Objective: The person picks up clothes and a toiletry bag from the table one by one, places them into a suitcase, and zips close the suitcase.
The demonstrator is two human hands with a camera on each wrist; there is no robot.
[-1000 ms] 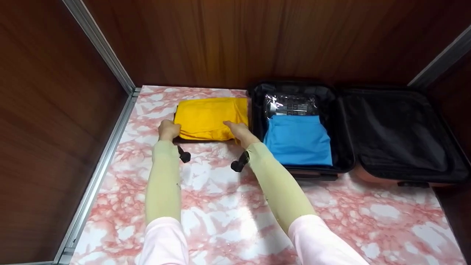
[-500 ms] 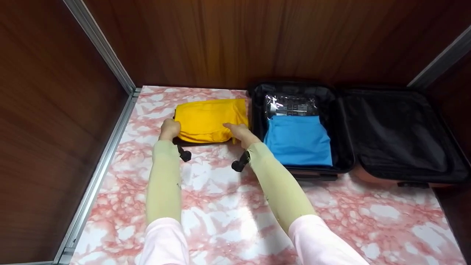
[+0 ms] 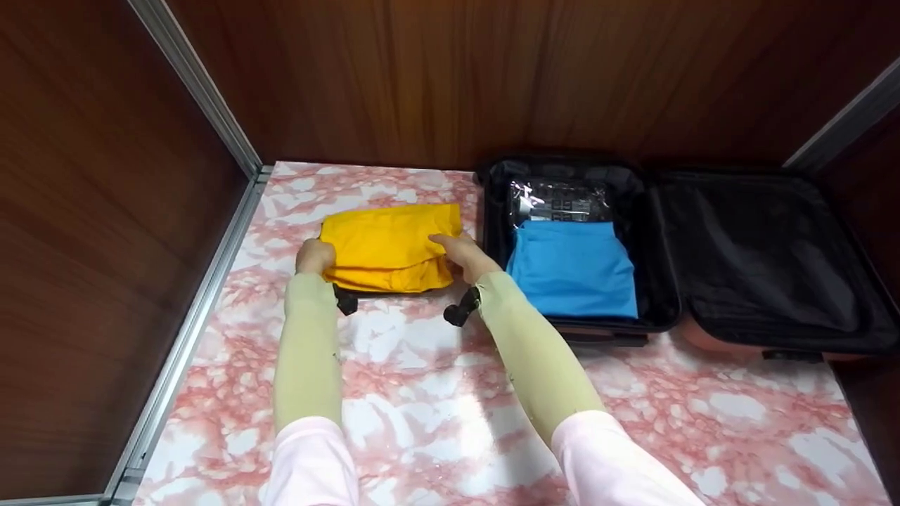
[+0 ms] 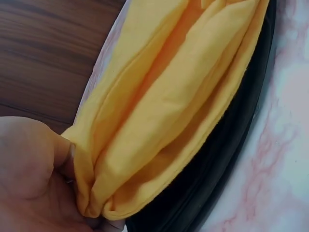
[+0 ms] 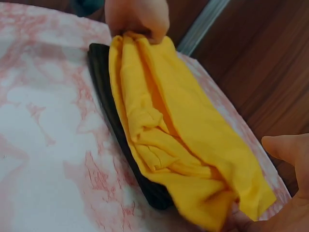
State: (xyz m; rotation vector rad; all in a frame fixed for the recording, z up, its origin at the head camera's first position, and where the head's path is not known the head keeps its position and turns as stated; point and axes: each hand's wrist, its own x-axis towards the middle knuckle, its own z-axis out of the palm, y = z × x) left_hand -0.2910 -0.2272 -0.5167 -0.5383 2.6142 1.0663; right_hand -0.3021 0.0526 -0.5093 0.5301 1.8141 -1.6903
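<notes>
A folded yellow cloth (image 3: 383, 235) lies on top of a dark, flat item (image 4: 244, 125), left of the suitcase. My left hand (image 3: 315, 256) pinches the cloth's left end between thumb and fingers, bunching its layers together. At the other end is my right hand (image 3: 464, 254), with its fingers hooked beneath the cloth's corner. Its thumb stands up, apart from the cloth in the right wrist view. The cloth's layers gape along the near side, showing crumpled folds inside. Some fingertips of both hands are hidden by the cloth.
An open black-lined suitcase (image 3: 671, 288) lies close to my right forearm. Inside its left half are a folded blue cloth (image 3: 573, 270) and a clear plastic packet (image 3: 559, 200). Wooden panels (image 3: 422, 77) wall in the marbled table (image 3: 408, 393).
Both hands have drawn the yellow cloth and the dark item under it toward me and slightly left. A gap has widened between the cloth and the suitcase.
</notes>
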